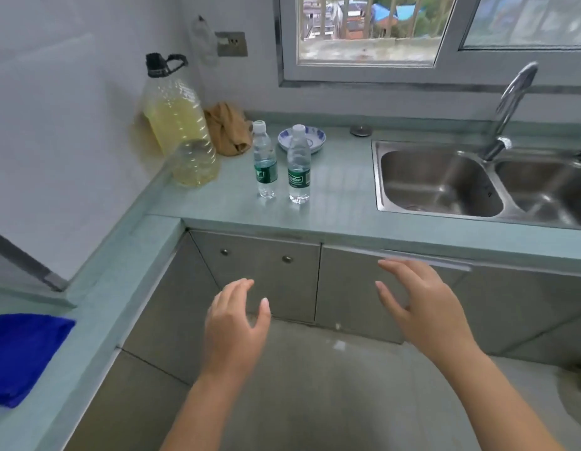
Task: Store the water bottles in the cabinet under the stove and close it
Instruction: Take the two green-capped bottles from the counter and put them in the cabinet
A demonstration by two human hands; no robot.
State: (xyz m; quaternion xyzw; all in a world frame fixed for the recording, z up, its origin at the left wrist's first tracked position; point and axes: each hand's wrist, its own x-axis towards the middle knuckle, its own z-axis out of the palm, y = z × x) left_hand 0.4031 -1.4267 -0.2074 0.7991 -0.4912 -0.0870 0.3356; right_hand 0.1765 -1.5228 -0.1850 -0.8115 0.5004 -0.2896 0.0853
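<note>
Head view has the near water bottle [299,167] just beside the far water bottle [264,161] on the counter [341,203], at twelve o'clock from the hands. Left hand [234,323] and right hand [422,307] are loose, holding nothing. Grabbing one could knock the other over.

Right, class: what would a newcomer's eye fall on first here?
The open left hand and right hand hover in the foreground, before shut cabinet doors. Two water bottles stand upright on the counter, left of the steel sink. A big jug of yellow liquid stands at their left.
</note>
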